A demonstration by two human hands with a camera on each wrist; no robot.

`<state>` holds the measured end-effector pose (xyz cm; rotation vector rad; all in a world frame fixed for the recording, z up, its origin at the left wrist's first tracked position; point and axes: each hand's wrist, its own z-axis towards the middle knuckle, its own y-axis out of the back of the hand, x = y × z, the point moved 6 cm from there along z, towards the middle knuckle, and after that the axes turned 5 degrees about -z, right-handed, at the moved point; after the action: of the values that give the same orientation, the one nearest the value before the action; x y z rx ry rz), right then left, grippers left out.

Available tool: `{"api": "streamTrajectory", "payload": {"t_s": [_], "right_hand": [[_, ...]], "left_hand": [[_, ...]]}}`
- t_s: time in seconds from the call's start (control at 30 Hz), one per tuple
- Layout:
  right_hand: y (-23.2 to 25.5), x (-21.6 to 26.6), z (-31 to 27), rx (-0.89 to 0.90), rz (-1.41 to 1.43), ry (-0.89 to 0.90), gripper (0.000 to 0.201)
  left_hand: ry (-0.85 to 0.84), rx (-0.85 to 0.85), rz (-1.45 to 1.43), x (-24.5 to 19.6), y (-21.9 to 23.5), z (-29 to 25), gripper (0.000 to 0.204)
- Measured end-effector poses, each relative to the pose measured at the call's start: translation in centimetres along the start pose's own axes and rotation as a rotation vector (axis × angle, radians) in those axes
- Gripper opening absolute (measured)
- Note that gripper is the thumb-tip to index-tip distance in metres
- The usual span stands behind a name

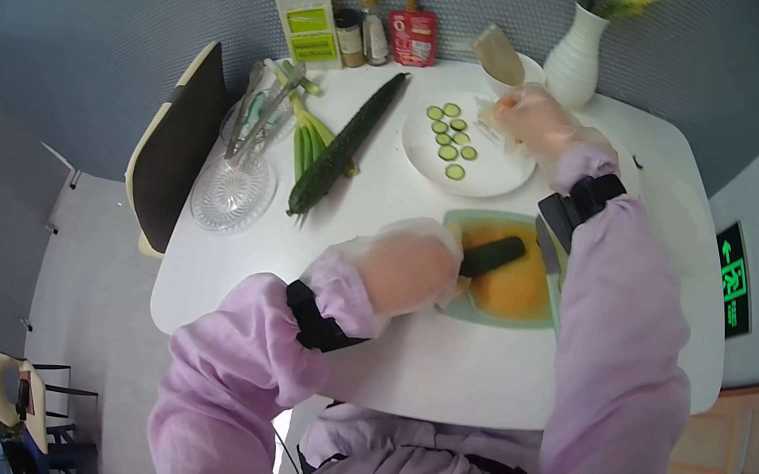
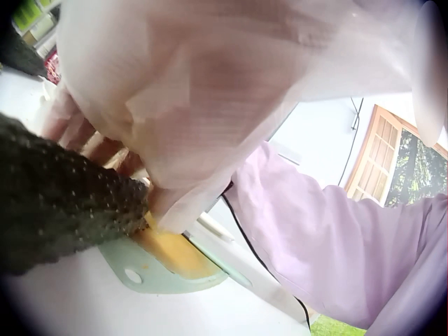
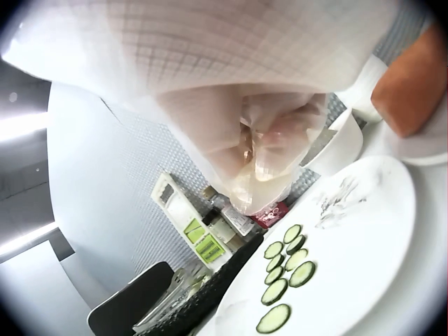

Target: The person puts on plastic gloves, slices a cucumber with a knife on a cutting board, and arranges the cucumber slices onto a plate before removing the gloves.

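My left hand, in a clear plastic glove, grips a cut cucumber with fingers curled over it. Its dark cut length lies across the green-rimmed, orange-centred cutting board. At the board's right edge rests a knife, partly covered by the right sleeve. My gloved right hand hovers by the far right of a white plate, fingers loosely bent and nothing visible in them. Cucumber slices lie on that plate.
A whole cucumber and green onions lie to the left, beside glass dishes and tongs. At the back stand a grater, seasoning bottles, a red pouch and a vase. A carrot-coloured piece sits beyond the plate.
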<state>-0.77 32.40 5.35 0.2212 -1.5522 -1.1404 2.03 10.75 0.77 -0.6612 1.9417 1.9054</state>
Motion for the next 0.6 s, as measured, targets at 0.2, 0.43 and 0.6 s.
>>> {"api": "streamTrajectory", "payload": {"t_s": [0.2,0.43,0.6], "right_hand": [[2.2,-2.8,-8.2,0.045,-0.213,0.137,0.019],[2.0,-4.1,-17.7,0.096,-0.515,0.112,0.035],[0.0,-4.9,-19.7,0.225,-0.604,0.041,0.04]], "left_hand": [[-0.223,-0.518,-0.362,3.6,-3.1,-0.9,0.029],[0.087,-0.211,0.297,-0.4,-1.5,0.7,0.031],[-0.024,-0.309,0.415,0.1,-1.7,1.1,0.031]]}}
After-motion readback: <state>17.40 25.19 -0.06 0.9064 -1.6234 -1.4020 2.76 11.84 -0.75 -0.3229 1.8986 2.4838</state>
